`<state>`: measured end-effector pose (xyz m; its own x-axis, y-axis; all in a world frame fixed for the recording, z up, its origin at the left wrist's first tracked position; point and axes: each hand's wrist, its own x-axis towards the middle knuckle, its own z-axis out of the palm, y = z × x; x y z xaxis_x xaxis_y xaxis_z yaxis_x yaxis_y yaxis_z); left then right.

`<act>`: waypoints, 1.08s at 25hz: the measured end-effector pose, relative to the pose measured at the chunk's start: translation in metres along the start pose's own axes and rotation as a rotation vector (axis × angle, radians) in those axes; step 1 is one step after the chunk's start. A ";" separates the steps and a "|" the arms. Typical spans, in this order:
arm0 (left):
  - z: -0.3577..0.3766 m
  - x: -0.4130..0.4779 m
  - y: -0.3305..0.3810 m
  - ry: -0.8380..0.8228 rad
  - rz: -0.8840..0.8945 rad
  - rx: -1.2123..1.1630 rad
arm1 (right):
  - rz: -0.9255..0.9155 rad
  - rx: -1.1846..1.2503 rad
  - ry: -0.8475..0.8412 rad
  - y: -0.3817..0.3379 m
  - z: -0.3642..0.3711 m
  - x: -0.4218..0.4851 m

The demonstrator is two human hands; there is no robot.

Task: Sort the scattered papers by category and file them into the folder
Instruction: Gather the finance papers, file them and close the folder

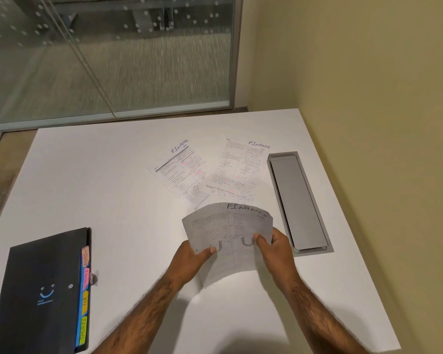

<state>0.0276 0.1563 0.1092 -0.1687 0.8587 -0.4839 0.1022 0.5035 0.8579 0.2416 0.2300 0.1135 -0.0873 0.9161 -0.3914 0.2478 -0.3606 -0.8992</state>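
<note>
Both hands hold up one printed sheet marked FINANCE (228, 223) above the white table (92, 175). My left hand (192, 256) pinches its lower left edge and my right hand (276, 249) pinches its lower right edge; the sheet bows upward. Two more FINANCE sheets lie flat beyond it, one tilted at centre (182, 172) and one to its right (241, 169). A black folder (41, 292) lies closed at the near left, with coloured tabs (85, 290) reading ADMIN, HR and SPORTS along its right edge.
A grey metal cable hatch (297, 200) is set into the table on the right, close to my right hand. A beige wall (368, 98) runs along the right side. A glass partition (113, 60) stands behind the table's far edge.
</note>
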 end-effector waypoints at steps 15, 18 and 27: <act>-0.092 -0.033 -0.025 0.236 -0.123 -0.185 | -0.124 -0.617 -0.295 0.005 0.083 0.093; -0.117 -0.054 -0.044 0.379 -0.209 -0.243 | -0.433 -1.169 -0.451 0.023 0.120 0.112; -0.171 -0.087 -0.075 0.506 -0.321 -0.328 | -0.515 -1.330 -0.566 0.084 0.166 0.045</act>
<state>-0.1328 0.0275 0.1160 -0.5867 0.4812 -0.6513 -0.3180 0.6028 0.7318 0.0985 0.2124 -0.0119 -0.6994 0.5926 -0.3995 0.7059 0.6603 -0.2563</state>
